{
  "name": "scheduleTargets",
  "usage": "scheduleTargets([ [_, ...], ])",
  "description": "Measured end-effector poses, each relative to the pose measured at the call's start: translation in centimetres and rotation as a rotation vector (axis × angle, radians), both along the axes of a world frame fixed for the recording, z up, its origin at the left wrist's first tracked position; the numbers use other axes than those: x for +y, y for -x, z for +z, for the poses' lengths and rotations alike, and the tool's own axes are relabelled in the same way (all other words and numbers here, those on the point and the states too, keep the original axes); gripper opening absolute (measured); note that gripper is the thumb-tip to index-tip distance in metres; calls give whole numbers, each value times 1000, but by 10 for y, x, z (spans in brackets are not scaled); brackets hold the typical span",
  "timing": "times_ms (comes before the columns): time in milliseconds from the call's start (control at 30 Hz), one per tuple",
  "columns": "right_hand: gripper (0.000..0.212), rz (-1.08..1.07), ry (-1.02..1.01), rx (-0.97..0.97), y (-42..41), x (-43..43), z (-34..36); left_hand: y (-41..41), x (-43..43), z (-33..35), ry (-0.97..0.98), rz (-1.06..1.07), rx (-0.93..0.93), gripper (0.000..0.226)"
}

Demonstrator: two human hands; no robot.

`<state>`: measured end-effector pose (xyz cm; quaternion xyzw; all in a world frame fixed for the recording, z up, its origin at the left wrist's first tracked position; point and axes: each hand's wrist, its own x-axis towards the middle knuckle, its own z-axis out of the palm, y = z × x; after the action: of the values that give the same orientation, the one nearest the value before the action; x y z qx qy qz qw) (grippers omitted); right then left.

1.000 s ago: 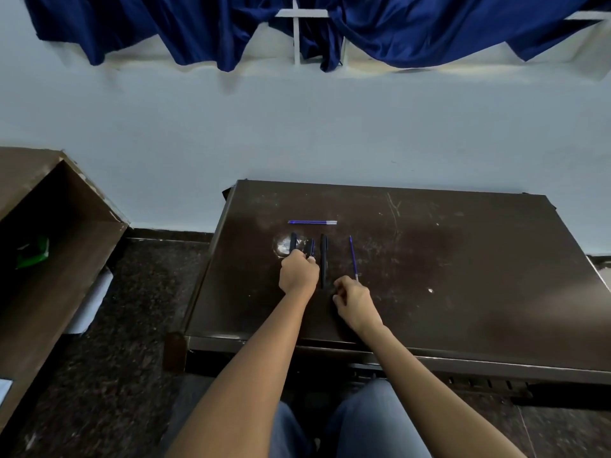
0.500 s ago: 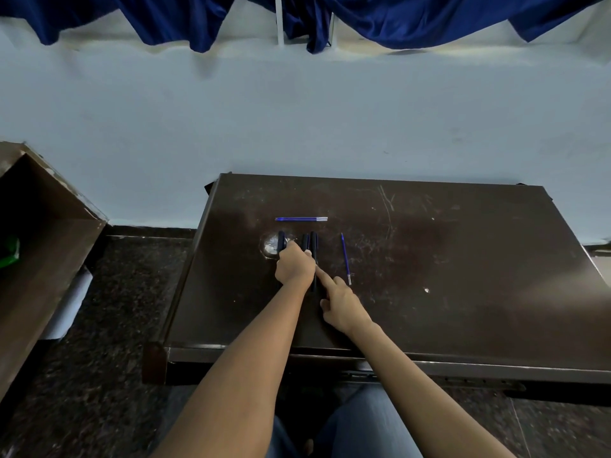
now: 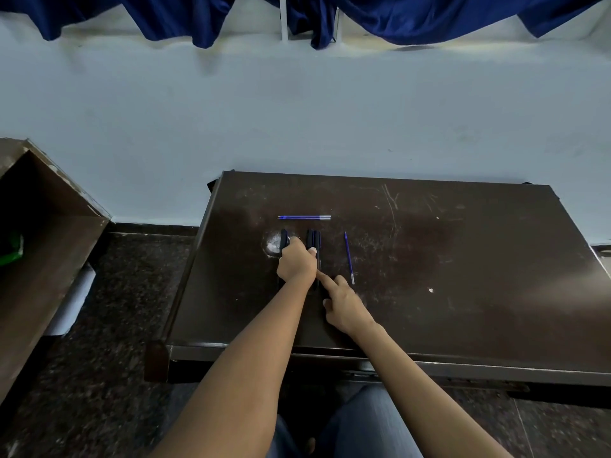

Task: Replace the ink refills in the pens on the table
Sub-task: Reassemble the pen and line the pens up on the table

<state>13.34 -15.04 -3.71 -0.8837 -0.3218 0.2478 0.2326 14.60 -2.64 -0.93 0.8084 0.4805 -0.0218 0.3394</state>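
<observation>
Both bare forearms reach forward from the bottom of the view, converging toward the middle. The left hand [image 3: 296, 262] is curled into a loose fist, knuckles up, fingers folded under and hidden from view. The right hand [image 3: 344, 304] lies just beside and behind it, palm down, with its index finger [image 3: 325, 279] stretched straight out toward the left wrist and the other fingers bent in.

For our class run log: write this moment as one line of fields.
left hand: closed over pens | right hand: index finger out, at pens | refills: one beyond pens, one right of them, both untouched | table
</observation>
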Motion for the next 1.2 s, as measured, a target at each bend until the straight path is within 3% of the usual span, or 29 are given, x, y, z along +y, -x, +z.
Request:
scheduleTargets([
  [433, 74, -7, 12, 15, -1, 1, 0, 6, -3, -1, -22, 7, -16, 24],
  [633, 78, -41, -22, 49, 1, 0, 1, 18, 5, 6, -238, 50, -96, 30],
  [733, 79, -56, -29, 63, 3, -1, 3, 30, 13, 5, -142, 76, 13, 46],
  [867, 78, -90, -115, 110, 2, -4, 7, 46, 20, 5, -1, 101, 50, 45],
  [1033, 47, -342, -369, 32, 9, -7, 11, 67, 23, 13, 67, -64, -90, 35],
  [1200, 48, -546, -490, 286, 13, 11, 37, 88, 15, 20, 37, -290, -223, 30],
])
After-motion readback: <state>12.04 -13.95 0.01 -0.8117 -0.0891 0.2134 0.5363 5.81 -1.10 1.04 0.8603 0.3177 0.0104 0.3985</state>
